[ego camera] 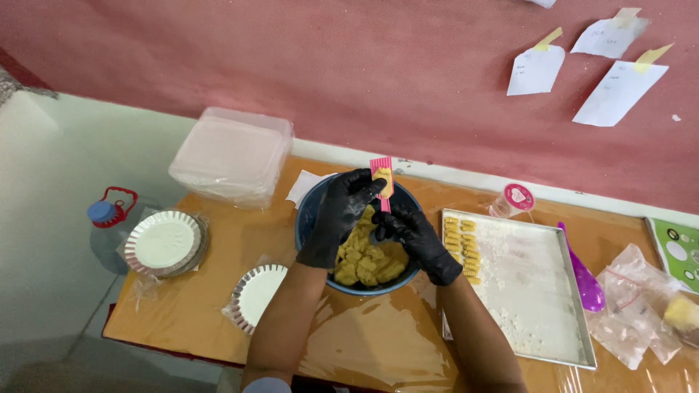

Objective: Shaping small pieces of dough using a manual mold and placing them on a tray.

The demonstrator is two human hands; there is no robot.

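Both my hands wear black gloves and are over a blue bowl full of yellow dough pieces. My left hand presses a bit of yellow dough against a pink ridged paddle held upright. My right hand grips the paddle's lower end. To the right lies a metal baking tray dusted with flour, with two short columns of small shaped yellow pieces along its left side.
A stack of clear plastic boxes stands at the back left. Foil plates lie at the left. A purple scoop, plastic bags and a small pink-lidded cup are at the right. Paper notes hang on the red wall.
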